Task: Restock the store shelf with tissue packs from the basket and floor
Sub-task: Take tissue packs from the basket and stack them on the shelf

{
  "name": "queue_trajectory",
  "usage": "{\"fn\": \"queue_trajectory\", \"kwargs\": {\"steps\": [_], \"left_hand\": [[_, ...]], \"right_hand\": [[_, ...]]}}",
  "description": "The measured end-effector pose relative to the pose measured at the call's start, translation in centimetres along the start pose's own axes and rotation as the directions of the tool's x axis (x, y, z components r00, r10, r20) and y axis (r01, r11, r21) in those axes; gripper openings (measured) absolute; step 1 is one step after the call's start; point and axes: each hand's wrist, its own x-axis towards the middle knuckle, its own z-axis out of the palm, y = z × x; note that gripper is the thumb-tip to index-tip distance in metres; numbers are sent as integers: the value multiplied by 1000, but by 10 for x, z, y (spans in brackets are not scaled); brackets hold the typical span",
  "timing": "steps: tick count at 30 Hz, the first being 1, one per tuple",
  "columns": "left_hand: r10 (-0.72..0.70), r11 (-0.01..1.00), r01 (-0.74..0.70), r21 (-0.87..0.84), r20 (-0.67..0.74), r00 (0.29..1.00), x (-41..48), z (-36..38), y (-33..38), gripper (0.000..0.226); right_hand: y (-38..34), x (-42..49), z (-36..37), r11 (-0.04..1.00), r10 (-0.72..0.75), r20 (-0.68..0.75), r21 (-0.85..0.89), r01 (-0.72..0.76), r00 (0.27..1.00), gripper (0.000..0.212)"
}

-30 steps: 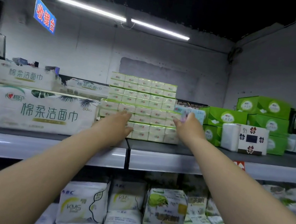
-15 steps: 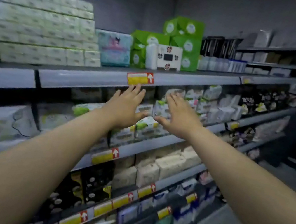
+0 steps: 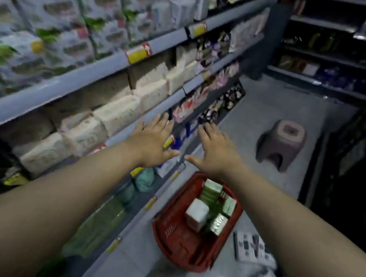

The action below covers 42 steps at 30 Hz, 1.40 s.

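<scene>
Head view: left hand (image 3: pixel 152 142) and right hand (image 3: pixel 214 150), fingers spread and empty above the red basket (image 3: pixel 170 234); a hasty grab risks spilling stacked tissue packs (image 3: pixel 197 213).

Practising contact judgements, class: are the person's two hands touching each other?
Apart. The head view shows the left hand and right hand spread open, with a clear gap between their thumb tips.

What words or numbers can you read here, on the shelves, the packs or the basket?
None can be read.
Yellow price tags: a white arrow on red, print blurred.
Shelf packs: print blurred.
Basket packs: blurred.
Floor packs: blurred.
</scene>
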Motion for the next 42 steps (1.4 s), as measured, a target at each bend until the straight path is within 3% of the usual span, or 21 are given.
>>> {"fn": "queue_trajectory", "kwargs": {"steps": [6, 13, 21, 27, 33, 38, 40, 42], "left_hand": [[149, 989, -146, -29, 184, 971, 85, 109, 36, 89], [304, 953, -295, -74, 292, 907, 180, 245, 63, 87], [407, 914, -382, -140, 327, 853, 263, 397, 86, 88], [450, 891, -439, -118, 374, 811, 269, 490, 90, 89], [406, 906, -301, -298, 402, 821, 244, 550, 89, 90], [309, 884, -97, -458, 415, 856, 230, 564, 84, 92], [224, 843, 45, -536, 426, 877, 225, 562, 87, 99], [131, 780, 193, -595, 457, 880, 220, 564, 83, 100]], "right_hand": [[72, -3, 118, 983, 178, 174, 16, -183, 969, 99], [129, 13, 251, 935, 306, 368, 60, -351, 878, 99], [170, 31, 402, 876, 391, 499, 56, -479, 773, 105], [187, 39, 500, 790, 523, 496, 24, -613, 693, 109], [185, 36, 548, 783, 587, 453, -108, -612, 671, 98], [171, 25, 540, 792, 560, 349, 39, -609, 751, 109], [168, 19, 528, 719, 599, 310, 198, -666, 738, 106], [167, 13, 516, 558, 662, 329, 383, -736, 673, 100]]}}
